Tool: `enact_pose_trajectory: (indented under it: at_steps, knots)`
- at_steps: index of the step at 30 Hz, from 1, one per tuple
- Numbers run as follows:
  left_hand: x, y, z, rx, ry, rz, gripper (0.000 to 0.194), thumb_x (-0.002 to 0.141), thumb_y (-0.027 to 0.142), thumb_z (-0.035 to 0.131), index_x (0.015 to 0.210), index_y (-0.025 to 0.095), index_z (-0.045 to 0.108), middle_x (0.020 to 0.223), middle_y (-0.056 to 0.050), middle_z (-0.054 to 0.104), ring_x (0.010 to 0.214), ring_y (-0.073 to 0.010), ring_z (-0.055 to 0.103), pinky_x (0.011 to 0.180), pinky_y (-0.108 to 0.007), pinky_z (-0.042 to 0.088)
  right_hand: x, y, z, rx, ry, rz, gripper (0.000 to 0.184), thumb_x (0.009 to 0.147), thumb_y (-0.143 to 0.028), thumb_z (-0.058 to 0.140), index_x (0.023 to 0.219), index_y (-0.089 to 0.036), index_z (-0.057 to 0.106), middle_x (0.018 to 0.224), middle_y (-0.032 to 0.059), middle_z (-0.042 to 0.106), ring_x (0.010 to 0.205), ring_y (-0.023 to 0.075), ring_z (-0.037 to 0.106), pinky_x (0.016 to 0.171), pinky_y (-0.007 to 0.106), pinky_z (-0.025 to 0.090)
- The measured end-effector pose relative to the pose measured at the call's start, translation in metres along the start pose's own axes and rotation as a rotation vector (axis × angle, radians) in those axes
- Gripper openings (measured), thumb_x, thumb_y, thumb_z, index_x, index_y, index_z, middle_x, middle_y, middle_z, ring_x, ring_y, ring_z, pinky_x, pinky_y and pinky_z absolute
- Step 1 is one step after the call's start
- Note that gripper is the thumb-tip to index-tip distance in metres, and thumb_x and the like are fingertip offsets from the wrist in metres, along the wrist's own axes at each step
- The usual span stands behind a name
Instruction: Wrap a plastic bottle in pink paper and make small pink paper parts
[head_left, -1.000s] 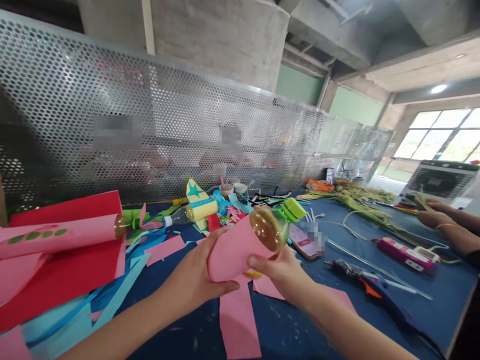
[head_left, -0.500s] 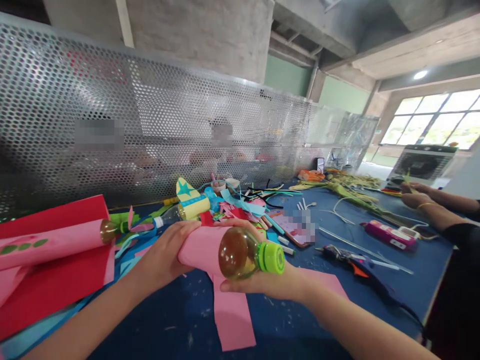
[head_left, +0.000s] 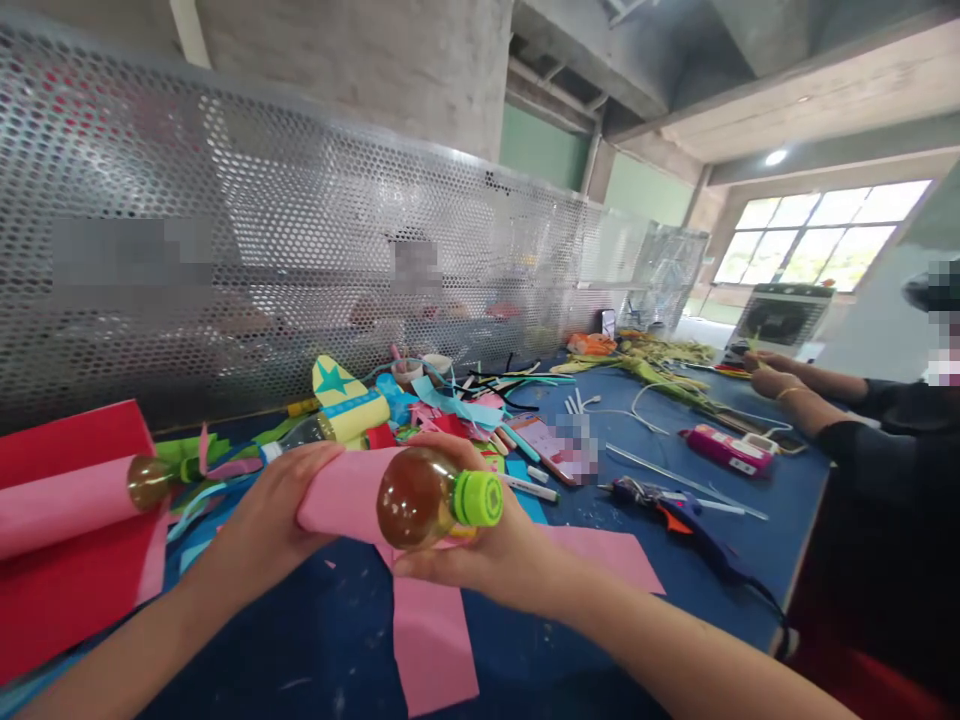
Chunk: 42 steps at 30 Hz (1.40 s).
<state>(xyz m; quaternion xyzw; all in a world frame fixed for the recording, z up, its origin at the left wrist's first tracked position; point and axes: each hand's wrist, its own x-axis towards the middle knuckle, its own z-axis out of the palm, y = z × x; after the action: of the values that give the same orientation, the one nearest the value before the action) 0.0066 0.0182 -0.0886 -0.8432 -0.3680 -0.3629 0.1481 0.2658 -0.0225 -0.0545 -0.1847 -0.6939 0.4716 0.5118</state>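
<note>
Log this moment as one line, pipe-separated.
left fingers: holding pink wrap of bottle | right fingers: holding bottle near capped end | green cap: on, facing right | glue gun: on table

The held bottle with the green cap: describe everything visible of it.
This glossy, brownish, seemingly plastic bottle has a ribbed bright green cap on and a pink papery wrap around its body. The left hand and right hand hold it sideways above the blue tabletop, cap toward the picture's right. Its base is hidden.
</note>
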Motion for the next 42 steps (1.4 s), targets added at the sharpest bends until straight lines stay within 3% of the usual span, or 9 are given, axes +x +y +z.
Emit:
enact_pose_trajectory:
  at_steps: [3, 7, 15, 23, 26, 29, 35, 39, 42]
  knots:
    - [0.002, 0.008, -0.004, 0.055, 0.007, -0.002, 0.055, 0.087, 0.030, 0.056, 0.137, 0.028, 0.033, 0.124, -0.010, 0.056, 0.116, -0.0317, 0.054, 0.097, -0.049, 0.048, -0.003, 0.003, -0.002, -0.181, 0.060, -0.091, 0.071, 0.063, -0.029, 0.086, 0.123, -0.032, 0.048, 0.127, 0.0043, 0.051, 0.124, 0.0276, 0.047, 0.108, 0.047, 0.034]
    - [0.004, 0.017, -0.011, 0.091, 0.058, 0.053, 0.052, 0.090, 0.025, 0.054, 0.137, 0.026, 0.032, 0.124, -0.011, 0.054, 0.116, -0.0306, 0.054, 0.098, -0.049, 0.046, -0.008, 0.007, -0.004, -0.219, 0.031, -0.056, 0.073, 0.067, -0.035, 0.084, 0.127, -0.037, 0.044, 0.131, 0.0027, 0.043, 0.124, 0.0269, 0.045, 0.107, 0.046, 0.035]
    - [0.005, 0.020, -0.018, 0.103, 0.053, 0.106, 0.051, 0.092, 0.020, 0.051, 0.139, 0.026, 0.031, 0.126, -0.013, 0.053, 0.118, -0.0299, 0.052, 0.100, -0.048, 0.044, -0.010, 0.006, -0.005, -0.406, -0.003, -0.121, 0.070, 0.065, -0.038, 0.084, 0.123, -0.037, 0.044, 0.125, 0.0019, 0.045, 0.122, 0.0257, 0.043, 0.106, 0.042, 0.035]
    - [0.005, 0.016, -0.019, 0.087, 0.046, 0.130, 0.053, 0.090, 0.020, 0.055, 0.138, 0.026, 0.033, 0.129, -0.013, 0.053, 0.122, -0.0297, 0.050, 0.102, -0.049, 0.042, -0.014, 0.008, -0.004, -0.426, 0.006, -0.151, 0.071, 0.064, -0.034, 0.085, 0.122, -0.036, 0.046, 0.124, 0.0045, 0.048, 0.121, 0.0299, 0.044, 0.105, 0.049, 0.035]
    - [0.008, 0.016, -0.019, 0.040, -0.035, 0.018, 0.058, 0.084, 0.030, 0.064, 0.135, 0.025, 0.037, 0.133, -0.013, 0.052, 0.126, -0.0324, 0.048, 0.105, -0.051, 0.039, -0.013, 0.008, -0.001, -0.247, 0.086, -0.050, 0.066, 0.064, -0.032, 0.084, 0.120, -0.035, 0.048, 0.123, 0.0042, 0.052, 0.115, 0.0284, 0.052, 0.101, 0.049, 0.039]
    - [0.013, 0.019, -0.018, -0.076, -0.147, -0.210, 0.066, 0.078, 0.038, 0.068, 0.135, 0.023, 0.039, 0.134, -0.011, 0.053, 0.126, -0.0331, 0.048, 0.107, -0.051, 0.037, -0.008, 0.009, 0.000, 0.047, 0.176, 0.139, 0.060, 0.068, -0.033, 0.082, 0.119, -0.033, 0.050, 0.118, 0.0039, 0.060, 0.106, 0.0258, 0.060, 0.094, 0.045, 0.047]
    - [0.021, 0.030, -0.017, -0.437, -0.335, -0.477, 0.090, 0.064, 0.039, 0.080, 0.139, 0.026, 0.033, 0.141, -0.010, 0.045, 0.120, -0.0331, 0.050, 0.103, -0.050, 0.039, 0.009, 0.017, -0.011, 0.383, 0.386, 0.368, 0.037, 0.072, -0.045, 0.077, 0.101, -0.024, 0.069, 0.110, 0.0045, 0.070, 0.108, 0.0232, 0.060, 0.095, 0.035, 0.046]
    - [0.024, 0.030, -0.018, -0.821, -0.325, -0.762, 0.076, 0.069, 0.045, 0.075, 0.134, 0.026, 0.040, 0.137, -0.008, 0.047, 0.121, -0.0301, 0.049, 0.098, -0.043, 0.043, 0.015, 0.024, -0.021, 0.450, 0.425, 0.501, 0.044, 0.073, -0.053, 0.073, 0.103, -0.021, 0.068, 0.105, 0.0059, 0.071, 0.100, 0.0219, 0.063, 0.086, 0.033, 0.052]
    - [0.021, 0.024, -0.019, -0.946, -0.374, -0.881, 0.066, 0.075, 0.054, 0.066, 0.129, 0.022, 0.045, 0.122, -0.010, 0.057, 0.110, -0.0282, 0.057, 0.084, -0.039, 0.050, 0.017, 0.029, -0.024, 0.488, 0.416, 0.589, 0.050, 0.073, -0.056, 0.072, 0.107, -0.019, 0.066, 0.101, 0.0078, 0.071, 0.097, 0.0228, 0.064, 0.084, 0.034, 0.054]
